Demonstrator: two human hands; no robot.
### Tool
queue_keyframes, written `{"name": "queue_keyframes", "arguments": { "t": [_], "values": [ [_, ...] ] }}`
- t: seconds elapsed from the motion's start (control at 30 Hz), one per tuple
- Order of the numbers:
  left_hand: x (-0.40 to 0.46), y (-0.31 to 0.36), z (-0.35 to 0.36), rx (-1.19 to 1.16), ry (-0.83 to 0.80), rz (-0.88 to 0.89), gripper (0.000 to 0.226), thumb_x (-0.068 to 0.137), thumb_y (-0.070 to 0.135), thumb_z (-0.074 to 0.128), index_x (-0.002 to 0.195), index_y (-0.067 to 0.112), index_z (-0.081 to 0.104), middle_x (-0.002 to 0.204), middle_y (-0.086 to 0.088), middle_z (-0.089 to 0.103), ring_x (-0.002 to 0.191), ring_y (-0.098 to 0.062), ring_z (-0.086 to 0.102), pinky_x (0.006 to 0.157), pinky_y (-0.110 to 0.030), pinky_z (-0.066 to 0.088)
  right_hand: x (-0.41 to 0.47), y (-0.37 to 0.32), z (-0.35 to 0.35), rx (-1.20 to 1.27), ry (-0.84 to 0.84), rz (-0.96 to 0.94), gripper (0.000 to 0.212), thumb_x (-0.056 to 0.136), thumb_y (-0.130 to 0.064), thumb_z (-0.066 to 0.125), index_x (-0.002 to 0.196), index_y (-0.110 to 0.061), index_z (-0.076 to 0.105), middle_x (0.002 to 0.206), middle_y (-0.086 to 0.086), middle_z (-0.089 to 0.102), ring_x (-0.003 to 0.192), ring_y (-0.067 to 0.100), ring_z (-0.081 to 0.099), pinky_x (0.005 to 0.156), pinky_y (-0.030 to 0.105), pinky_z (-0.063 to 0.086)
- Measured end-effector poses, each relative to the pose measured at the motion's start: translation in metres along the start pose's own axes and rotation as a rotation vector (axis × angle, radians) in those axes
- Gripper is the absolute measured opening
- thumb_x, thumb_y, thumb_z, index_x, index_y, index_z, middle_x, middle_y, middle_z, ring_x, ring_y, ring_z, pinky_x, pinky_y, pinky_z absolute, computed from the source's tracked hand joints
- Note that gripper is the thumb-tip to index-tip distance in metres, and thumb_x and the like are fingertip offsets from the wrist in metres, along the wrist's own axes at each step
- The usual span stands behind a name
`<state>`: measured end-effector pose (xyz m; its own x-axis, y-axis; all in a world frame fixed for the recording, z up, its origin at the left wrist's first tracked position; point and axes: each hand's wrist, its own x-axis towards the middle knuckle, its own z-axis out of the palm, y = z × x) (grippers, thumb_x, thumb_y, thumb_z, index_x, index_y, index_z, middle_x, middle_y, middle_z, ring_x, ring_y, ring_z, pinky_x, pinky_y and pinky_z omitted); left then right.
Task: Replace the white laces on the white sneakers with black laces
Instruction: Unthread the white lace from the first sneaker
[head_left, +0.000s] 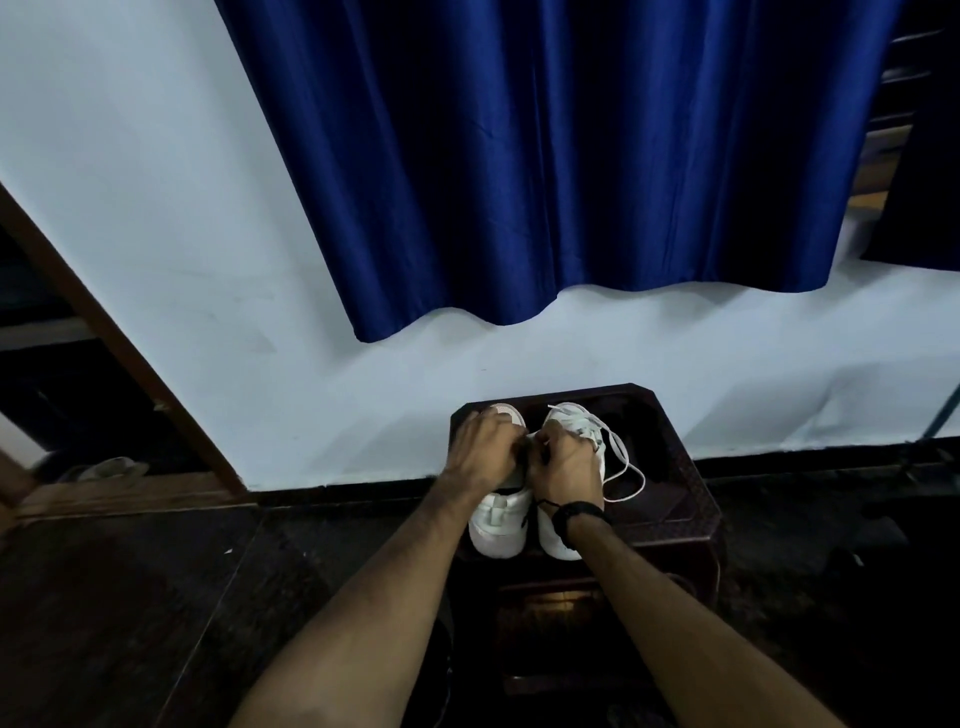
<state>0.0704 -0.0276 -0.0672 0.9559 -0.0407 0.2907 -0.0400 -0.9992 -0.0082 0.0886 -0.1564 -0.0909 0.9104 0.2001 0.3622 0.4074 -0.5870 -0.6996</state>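
My left hand (485, 447): fingers curled down over the middle of the left sneaker (500, 525), gripping its upper near the tongue; whether a lace is pinched there I cannot tell.
My right hand (563, 470): fingers curled in tight at the inner edge of the left sneaker, just beside my left hand, knuckles nearly touching; it seems to pinch something dark and thin between the two shoes, too small to name surely.
My right wrist: a black band (577, 517) wraps it, a short dark strand sticking out from it toward the shoes.
Left sneaker: white, toe pointing toward me, heel toward the wall, its eyelet area hidden under my hands.
Right sneaker (574, 423): white, touching the left one side by side, mostly hidden under my right hand and wrist.
White lace (623, 467): loose on the right sneaker, looping off its outer side onto the stool.
Black laces: I cannot make them out clearly.
Stool (675, 467): dark, patterned top, both sneakers resting on it, standing close to the wall.
Wall (156, 208): pale, behind the stool.
Curtain (545, 156): deep blue, hanging above the stool, hem well clear of the shoes.
Floor (130, 597): dark.
Door frame (114, 338): brown wood, far to my left.
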Motion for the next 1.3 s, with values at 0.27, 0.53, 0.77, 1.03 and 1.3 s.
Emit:
{"name": "queue_keyframes", "arguments": {
  "t": [0.27, 0.53, 0.77, 1.03, 1.3],
  "values": [
    [0.005, -0.023, -0.029, -0.405, 0.778, -0.653, 0.015, 0.094, 0.017, 0.060, 0.086, 0.018, 0.072, 0.088, -0.003, 0.065, 0.086, -0.026, 0.057, 0.071, -0.038, 0.047, 0.000, -0.001, 0.001, 0.004, 0.010, 0.000, 0.009, 0.085, -0.016, 0.058, 0.083, -0.008, 0.059, 0.076, 0.015, 0.064, 0.075, 0.036, 0.061, 0.061, 0.038, 0.044],
    [-0.003, -0.027, -0.023, -0.275, 0.386, -0.544, 0.040, 0.090, 0.019, 0.062, 0.130, 0.019, 0.058, 0.124, 0.000, 0.062, 0.115, -0.025, 0.051, 0.095, -0.040, 0.041, -0.002, -0.002, 0.000, -0.025, -0.013, 0.024, 0.009, 0.086, -0.019, 0.056, 0.086, -0.010, 0.057, 0.079, 0.013, 0.064, 0.078, 0.035, 0.060, 0.059, 0.031, 0.032],
    [-0.005, -0.004, 0.001, 0.051, -0.038, -0.045, 0.026, 0.084, 0.019, 0.058, 0.104, 0.012, 0.074, 0.100, -0.009, 0.068, 0.103, -0.029, 0.055, 0.085, -0.036, 0.043, -0.002, -0.001, 0.002, -0.055, 0.000, 0.029, 0.012, 0.087, -0.021, 0.057, 0.083, -0.010, 0.056, 0.077, 0.012, 0.063, 0.075, 0.034, 0.060, 0.058, 0.031, 0.034],
    [-0.002, -0.035, -0.043, -0.724, 0.827, -0.962, 0.019, 0.094, 0.026, 0.058, 0.093, 0.022, 0.076, 0.098, 0.000, 0.070, 0.094, -0.021, 0.063, 0.077, -0.031, 0.048, -0.001, -0.001, 0.001, -0.050, 0.006, 0.022, 0.015, 0.088, -0.025, 0.057, 0.084, -0.010, 0.056, 0.078, 0.013, 0.064, 0.077, 0.035, 0.060, 0.060, 0.034, 0.036],
    [-0.016, -0.053, -0.035, -0.408, 0.379, -1.030, 0.054, 0.082, 0.031, 0.067, 0.131, 0.012, 0.056, 0.128, -0.011, 0.056, 0.123, -0.031, 0.047, 0.102, -0.045, 0.037, -0.002, -0.003, 0.002, -0.098, 0.003, 0.011, 0.008, 0.085, -0.017, 0.055, 0.087, -0.009, 0.056, 0.077, 0.013, 0.064, 0.075, 0.034, 0.062, 0.058, 0.030, 0.032]
  ]
}}
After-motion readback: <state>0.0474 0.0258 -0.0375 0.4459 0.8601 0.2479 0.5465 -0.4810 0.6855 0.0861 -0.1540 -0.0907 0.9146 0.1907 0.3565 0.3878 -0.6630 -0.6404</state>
